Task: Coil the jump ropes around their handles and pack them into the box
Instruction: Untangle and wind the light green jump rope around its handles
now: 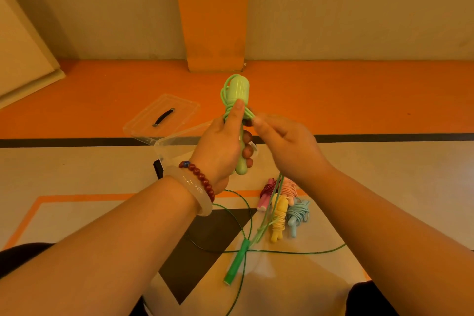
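Observation:
My left hand (225, 146) grips the light green jump rope handles (239, 90) upright, thumb pressed over several turns of cord wound around them. My right hand (284, 146) pinches the light green cord (266, 223) right beside the coil; the loose end hangs down to the floor. Behind my hands stands the clear plastic box (166, 151), mostly hidden by them. On the floor lie coiled ropes: a pink one (288, 187), a dark red and pink one (265, 196), a yellow one (278, 215) and a light blue one (297, 215). A dark green rope handle (237, 261) lies uncoiled, its thin cord spread about.
The box's clear lid (164, 115) with a dark handle lies on the orange floor behind the box. An orange pillar (215, 33) stands at the wall ahead. My knees show at the bottom corners.

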